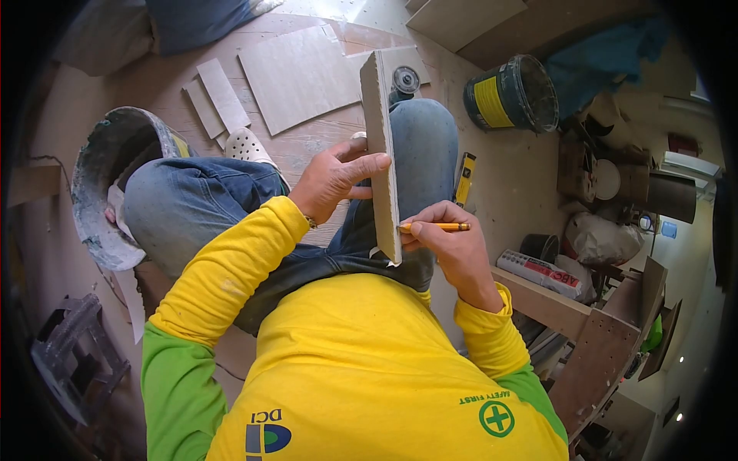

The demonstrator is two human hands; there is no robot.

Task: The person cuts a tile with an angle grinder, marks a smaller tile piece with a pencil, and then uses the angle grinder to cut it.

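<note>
My left hand (338, 178) grips a narrow grey tile piece (378, 154) between thumb and fingers. The piece stands on edge above my lap, and one long edge looks rough. In my right hand (455, 250) is an orange pencil (442, 227), pinched between thumb and fingers. The pencil's tip end meets the tile's rough edge near its lower end. Behind the tile's far end, an angle grinder (405, 81) shows in part, with its round disc facing up.
A large grey tile (300, 81) and narrow tile strips (223, 94) lie on the floor ahead. Buckets stand at left (96, 200) and right (511, 96). A yellow spirit level (464, 179) lies by my knee. A black step stool (77, 357) sits at lower left, wooden boards (546, 300) at right.
</note>
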